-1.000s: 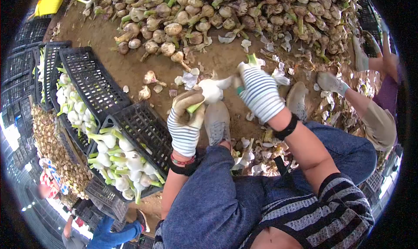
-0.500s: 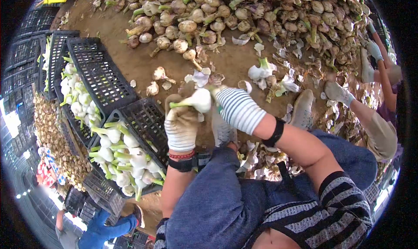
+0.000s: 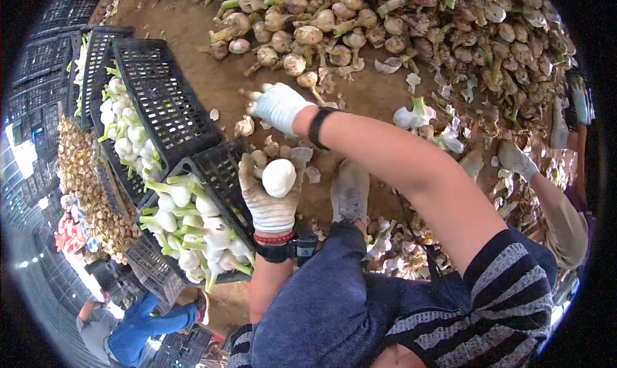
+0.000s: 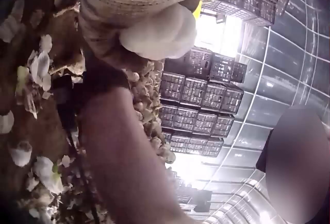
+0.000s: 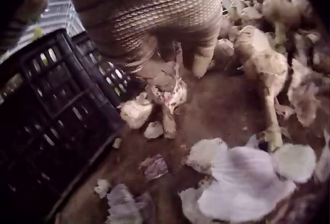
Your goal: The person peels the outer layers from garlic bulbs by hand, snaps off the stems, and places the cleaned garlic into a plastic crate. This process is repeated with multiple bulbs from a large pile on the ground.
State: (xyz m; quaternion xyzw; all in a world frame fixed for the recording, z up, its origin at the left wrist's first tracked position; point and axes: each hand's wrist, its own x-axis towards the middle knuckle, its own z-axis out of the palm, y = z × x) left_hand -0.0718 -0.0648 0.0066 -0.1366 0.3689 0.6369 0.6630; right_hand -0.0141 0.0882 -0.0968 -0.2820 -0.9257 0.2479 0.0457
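Observation:
In the head view my left hand (image 3: 270, 204), in a striped work glove, holds a smooth white garlic bulb (image 3: 279, 178) against the palm, its stem hidden. The left wrist view shows the same bulb (image 4: 162, 33) at the gloved fingers. My right hand (image 3: 277, 108), also gloved, reaches across to the left, low over the ground beside the crates. Its fingers point down, spread about an unpeeled garlic bulb (image 5: 167, 92) in the right wrist view. Another dirty bulb (image 3: 244, 125) lies just below that hand.
Black crates, a near one (image 3: 225, 169) and a farther one (image 3: 164, 91), stand at left with white, green-stemmed garlic (image 3: 205, 230). A large heap of unpeeled garlic (image 3: 411, 34) spreads ahead. Papery skins (image 5: 242, 177) litter the ground. Other people sit at right and stand at lower left.
My right hand worked at the white bulb, then left it and swung forward and left to the loose bulbs. The left hand keeps the white bulb, now turned with its stem out of sight.

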